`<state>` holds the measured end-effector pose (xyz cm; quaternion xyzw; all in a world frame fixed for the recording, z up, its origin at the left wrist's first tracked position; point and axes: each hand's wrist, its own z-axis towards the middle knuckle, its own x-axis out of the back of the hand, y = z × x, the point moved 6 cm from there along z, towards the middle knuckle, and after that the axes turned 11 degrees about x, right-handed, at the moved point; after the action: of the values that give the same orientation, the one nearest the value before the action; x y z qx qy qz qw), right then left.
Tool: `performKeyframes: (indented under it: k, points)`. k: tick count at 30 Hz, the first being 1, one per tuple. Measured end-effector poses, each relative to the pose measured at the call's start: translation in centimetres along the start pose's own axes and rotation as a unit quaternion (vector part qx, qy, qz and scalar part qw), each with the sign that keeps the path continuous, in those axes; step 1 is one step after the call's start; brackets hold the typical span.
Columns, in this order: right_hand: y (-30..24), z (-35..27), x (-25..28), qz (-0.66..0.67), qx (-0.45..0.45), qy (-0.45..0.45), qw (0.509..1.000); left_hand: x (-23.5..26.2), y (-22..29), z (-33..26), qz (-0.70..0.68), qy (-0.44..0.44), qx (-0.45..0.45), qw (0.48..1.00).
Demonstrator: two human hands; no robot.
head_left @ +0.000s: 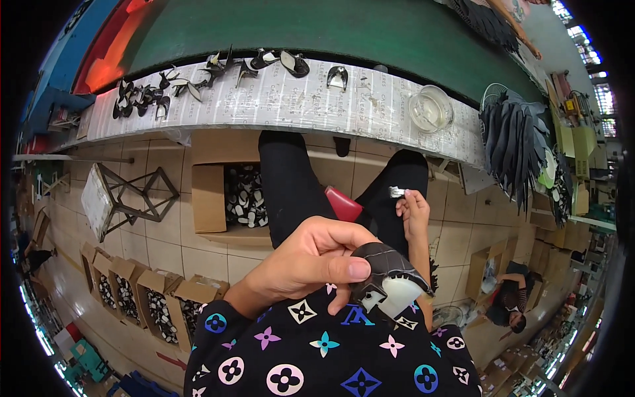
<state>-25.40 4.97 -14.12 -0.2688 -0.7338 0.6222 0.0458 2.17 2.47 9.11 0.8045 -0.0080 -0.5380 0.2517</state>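
Observation:
My left hand is closed, thumb and fingers pinching a shoe heel close in front of my chest. The heel has a white body, and a dark brown-black covering wraps partly over it with a ragged, notched edge. Farther off, above my right thigh, my right hand pinches a small silvery-white piece whose kind I cannot make out. On the paper-covered bench ahead, several dark heel pieces lie in a cluster at the left. A single arched piece lies apart near the middle.
A clear round bowl stands on the bench's right part, beside hanging dark strips. Beyond runs a green surface. A carton of heel pieces sits by my left leg. A metal-framed stool lies left. Another person is at far right.

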Motion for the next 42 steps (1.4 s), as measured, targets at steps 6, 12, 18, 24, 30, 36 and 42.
performKeyframes:
  k: [6, 12, 18, 24, 30, 36, 42]
  points:
    - [-1.2, -0.4, 0.0, -0.003, 0.021, -0.004, 1.000, 0.0, -1.9, -0.7, -0.003, -0.020, 0.046, 0.999]
    - [-2.1, -0.9, -0.5, -0.019, 0.035, -0.020, 0.999, -0.1, -2.2, -1.9, 0.002, -0.031, 0.030, 0.999]
    - [-1.1, -0.2, -2.1, -0.018, 0.027, -0.046, 0.998, 0.7, -1.5, -3.7, 0.016, -0.051, -0.061, 0.997]
    - [-0.3, 1.6, -2.1, -0.038, 0.025, -0.063, 0.997, 6.2, 0.4, -8.1, 0.190, 0.200, -0.249, 0.928]
    - [1.1, 3.7, -2.4, -0.003, 0.003, -0.070, 0.998, 13.4, 1.0, -15.0, 0.385, 0.575, -0.159, 0.704]
    - [1.7, 4.9, -1.7, 0.042, -0.015, -0.045, 0.998, 17.2, 5.9, -13.1, 0.461, 0.717, -0.176, 0.492]
    - [2.1, 4.9, -0.5, 0.062, -0.019, -0.037, 0.997, 22.0, 18.5, -0.6, 0.523, 0.628, -0.277, 0.506]
